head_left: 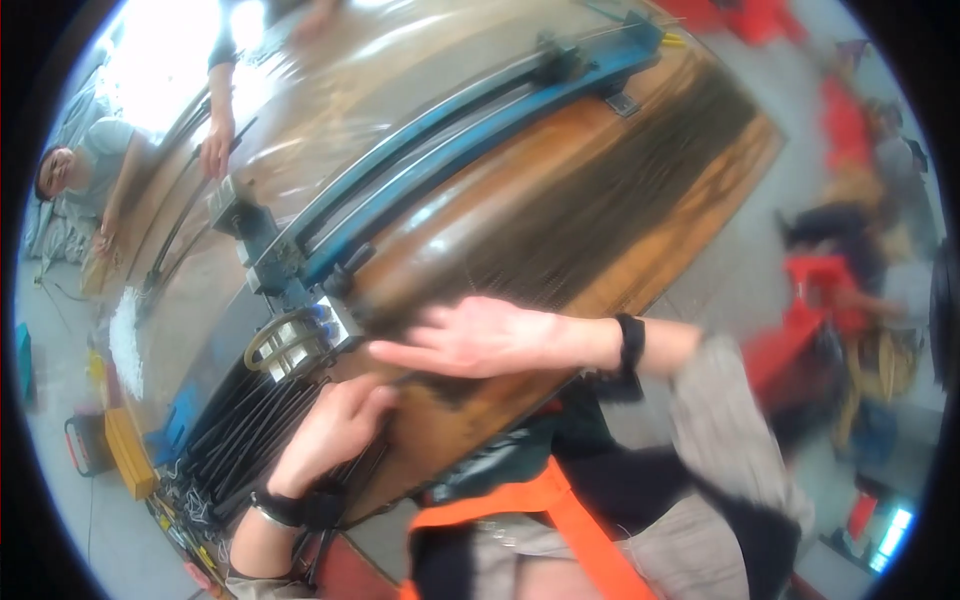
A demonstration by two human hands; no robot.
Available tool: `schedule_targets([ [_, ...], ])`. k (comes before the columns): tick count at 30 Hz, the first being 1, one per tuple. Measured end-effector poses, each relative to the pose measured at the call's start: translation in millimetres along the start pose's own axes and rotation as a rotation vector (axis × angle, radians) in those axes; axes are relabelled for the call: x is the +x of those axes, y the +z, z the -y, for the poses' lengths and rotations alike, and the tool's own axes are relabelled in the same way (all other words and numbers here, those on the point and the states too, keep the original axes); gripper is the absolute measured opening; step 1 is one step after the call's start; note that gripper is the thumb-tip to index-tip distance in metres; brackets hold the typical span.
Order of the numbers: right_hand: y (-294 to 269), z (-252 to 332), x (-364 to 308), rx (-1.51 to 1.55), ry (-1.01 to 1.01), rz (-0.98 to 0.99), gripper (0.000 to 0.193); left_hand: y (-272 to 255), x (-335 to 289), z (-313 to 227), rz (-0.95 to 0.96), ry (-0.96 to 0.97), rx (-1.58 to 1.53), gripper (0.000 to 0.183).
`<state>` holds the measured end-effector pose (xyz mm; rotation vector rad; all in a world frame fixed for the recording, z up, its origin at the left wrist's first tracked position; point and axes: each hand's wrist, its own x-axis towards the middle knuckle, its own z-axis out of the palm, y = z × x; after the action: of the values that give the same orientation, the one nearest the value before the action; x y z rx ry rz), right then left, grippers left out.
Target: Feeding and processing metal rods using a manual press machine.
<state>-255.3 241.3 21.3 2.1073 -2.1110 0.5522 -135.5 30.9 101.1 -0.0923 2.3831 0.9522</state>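
My left hand (342, 428) is closed, with thumb and fingers pinched together beside the bundle of long black rods (235, 425). A dark sliver shows at its fingertips, too blurred to name. Just above and to the right, my right hand (480, 338) reaches leftward over the table, index finger stretched out and the others loosely apart; nothing shows in it. Its fingertip is near a shiny metal block (338, 322) with a round ring-shaped part (283, 345). That block sits at the near end of a long blue rail machine (450, 145).
A wooden table (640, 280) with a dark worn strip lies under the machine. Another person's hand (217, 148) is near the machine's left end; a seated person (100, 160) is at far left. A yellow box (130, 452) and red blurred objects (800, 330) stand around.
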Motion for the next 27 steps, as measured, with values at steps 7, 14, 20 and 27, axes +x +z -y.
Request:
schedule_targets([
  [7, 9.9, -9.3, 21.6, 0.280, 0.097, -0.329, 0.066, 15.6, -0.7, -16.1, -0.389, 0.172, 0.350, 0.019],
  [14, 8.8, -40.6, -0.8, 0.715, 0.295, -0.569, 0.037, -22.4, -12.2, -29.5, -0.561, 0.267, 0.484, 0.026],
  [20, 13.2, -57.6, -12.5, 0.270, 0.299, -0.548, 0.013, -24.1, -25.0, -18.3, -0.646, 0.275, 0.423, 0.030],
  [27, 16.8, -41.4, -9.6, 0.030, 0.044, 0.034, 0.014, -4.7, -34.4, -2.2, -0.601, 0.233, 0.414, 0.030],
])
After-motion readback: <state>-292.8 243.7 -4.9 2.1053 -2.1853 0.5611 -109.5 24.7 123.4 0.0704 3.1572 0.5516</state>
